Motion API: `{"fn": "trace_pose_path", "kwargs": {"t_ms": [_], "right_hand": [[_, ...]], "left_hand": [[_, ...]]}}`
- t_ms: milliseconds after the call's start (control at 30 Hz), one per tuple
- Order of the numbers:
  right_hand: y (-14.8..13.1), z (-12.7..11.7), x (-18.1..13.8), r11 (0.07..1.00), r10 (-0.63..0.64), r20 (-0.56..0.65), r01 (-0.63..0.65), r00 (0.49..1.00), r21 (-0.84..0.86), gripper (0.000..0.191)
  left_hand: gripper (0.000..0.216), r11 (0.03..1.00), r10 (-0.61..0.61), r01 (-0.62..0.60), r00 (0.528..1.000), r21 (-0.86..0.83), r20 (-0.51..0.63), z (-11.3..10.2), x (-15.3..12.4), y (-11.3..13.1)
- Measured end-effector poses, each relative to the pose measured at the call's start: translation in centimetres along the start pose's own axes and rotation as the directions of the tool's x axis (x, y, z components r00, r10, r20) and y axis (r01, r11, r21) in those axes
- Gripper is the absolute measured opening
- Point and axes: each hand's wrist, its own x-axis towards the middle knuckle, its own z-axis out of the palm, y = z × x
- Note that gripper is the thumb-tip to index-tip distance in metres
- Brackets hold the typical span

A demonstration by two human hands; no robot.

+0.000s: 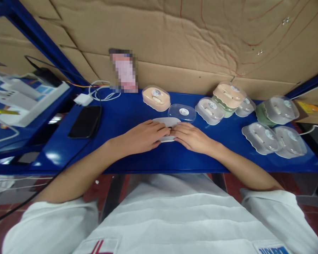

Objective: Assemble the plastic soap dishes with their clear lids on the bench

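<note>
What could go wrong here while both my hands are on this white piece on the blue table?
The clear lid lies just behind the white piece under your left hand and right hand; a forward slip might knock it. The stacked cases look tilted and could slide. The black cable beside the phone runs off the table edge and might snag.

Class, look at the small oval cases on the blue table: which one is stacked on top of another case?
The peach case at the back right: it alone sits on a green case; the other peach case rests directly on the blue table.
</note>
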Motion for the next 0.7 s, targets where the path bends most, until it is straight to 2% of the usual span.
{"fn": "trace_pose_path", "kwargs": {"t_ms": [133, 200, 300, 400, 467, 567, 700], "right_hand": [[0.9, -0.3, -0.2, 0.994, -0.021, 0.019, 0.019, 1.0, 0.111, 0.034], [1.5, -0.5, -0.4, 0.991, 0.013, 0.008, -0.014, 1.0, 0.13, 0.036], [3.0, -0.8, -0.9, 0.981, 0.194, -0.032, -0.193, 0.98, 0.036, 0.044], [4.8, -0.4, -1.5, 0.915, 0.388, -0.031, -0.389, 0.921, -0.105, 0.055], [5.6, -0.1, -1.7, 0.879, 0.461, -0.016, -0.459, 0.887, -0.129, 0.056], [5.9, 0.1, -1.7, 0.858, 0.509, -0.065, -0.512, 0.858, -0.039, 0.049], [4.5, -0.3, -1.2, 0.872, 0.487, -0.16, -0.466, 0.859, 0.152, 0.047]], "left_hand": [[0.03, 0.999, 0.026, -0.026, 1.0, -0.031, -0.013, 0.5, 0.1, 0.1], [0.03, 0.999, 0.024, -0.025, 1.0, -0.037, -0.017, 0.5, 0.0, -0.1], [0.022, 1.0, -0.007, 0.007, 1.0, -0.011, 0.002, 0.1, -0.1, -0.5], [0.023, 0.995, -0.091, 0.092, 0.996, 0.032, -0.015, -0.2, -0.4, -1.2], [0.032, 0.983, -0.181, 0.182, 0.983, 0.011, -0.035, -0.2, -0.7, -1.7], [0.054, 0.959, -0.25, 0.245, 0.968, -0.143, -0.02, 0.5, -0.9, -2.7], [0.093, 0.904, -0.291, 0.249, 0.954, -0.348, -0.074, 2.1, -0.3, -3.9]]}}
